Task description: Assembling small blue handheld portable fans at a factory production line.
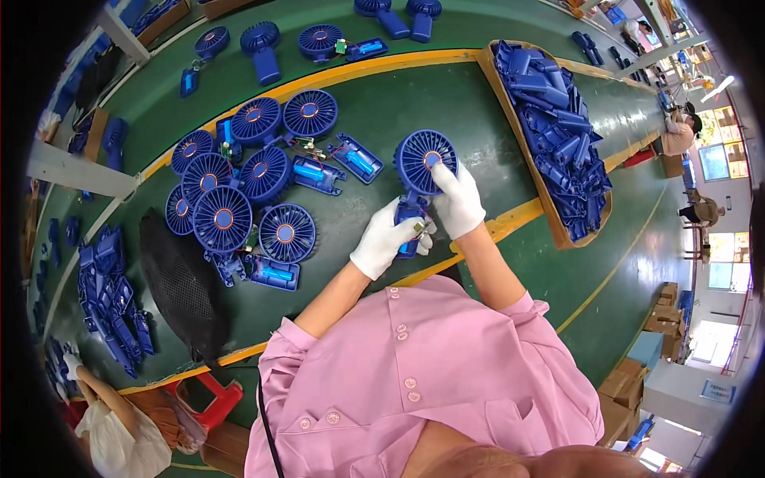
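One blue fan [416, 185] lies lengthwise, head pointing away from the wearer

Blue casings [111, 295] are heaped at the left of the green surface [414, 92], beside a black mesh bag [171, 279]. Next come crowded fans [223, 219], some overlapping. Bare surface separates these from the left grip [378, 243], white-gloved and clasping the held fan's handle above the surface, near its yellow near edge. The fan's long axis runs outward, leaning slightly right, grille up. The right grip [460, 205], gloved too, pinches the head's right side, thumb near the hub. Farther right, open surface reaches a cardboard tray [567, 239] full of blue parts [558, 119]. Fingers hide most of the handle; a small green board [418, 228] peeks out by the left thumb.
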The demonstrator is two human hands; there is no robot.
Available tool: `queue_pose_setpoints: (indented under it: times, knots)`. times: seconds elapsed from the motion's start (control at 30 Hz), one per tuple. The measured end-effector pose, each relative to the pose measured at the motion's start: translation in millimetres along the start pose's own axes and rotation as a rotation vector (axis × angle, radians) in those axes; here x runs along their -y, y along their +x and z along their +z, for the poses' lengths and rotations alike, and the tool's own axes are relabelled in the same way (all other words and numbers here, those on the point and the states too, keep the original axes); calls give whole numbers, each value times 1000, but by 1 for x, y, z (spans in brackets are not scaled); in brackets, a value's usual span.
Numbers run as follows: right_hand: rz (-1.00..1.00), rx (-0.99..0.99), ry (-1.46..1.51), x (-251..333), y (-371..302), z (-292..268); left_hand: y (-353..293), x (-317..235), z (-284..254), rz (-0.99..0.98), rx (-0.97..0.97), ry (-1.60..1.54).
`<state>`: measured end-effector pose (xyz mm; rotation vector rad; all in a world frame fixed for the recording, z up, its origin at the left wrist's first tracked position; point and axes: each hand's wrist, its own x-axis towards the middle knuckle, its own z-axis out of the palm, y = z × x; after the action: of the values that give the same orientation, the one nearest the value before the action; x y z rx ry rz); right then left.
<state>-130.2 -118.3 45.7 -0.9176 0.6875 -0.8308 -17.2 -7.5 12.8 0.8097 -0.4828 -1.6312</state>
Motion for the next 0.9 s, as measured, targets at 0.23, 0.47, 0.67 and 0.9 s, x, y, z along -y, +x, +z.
queue_pose_setpoints:
  times: [0.23, 0.47, 0.67, 0.9]
  knots:
    - [-54, 24, -284, 19, 3, -3, 0, -11, 7, 9, 29, -9]
    - [-136, -30, -357, -7, 0, 3, -5, -7, 3, 31, -53, 124]
    - [-84, 9, -405, -14, 5, -5, -9, -10, 10, 0, -98, 158]
    - [-754, 339, -1391, 50, -19, 5, -1, -14, 6, -90, -212, -38]
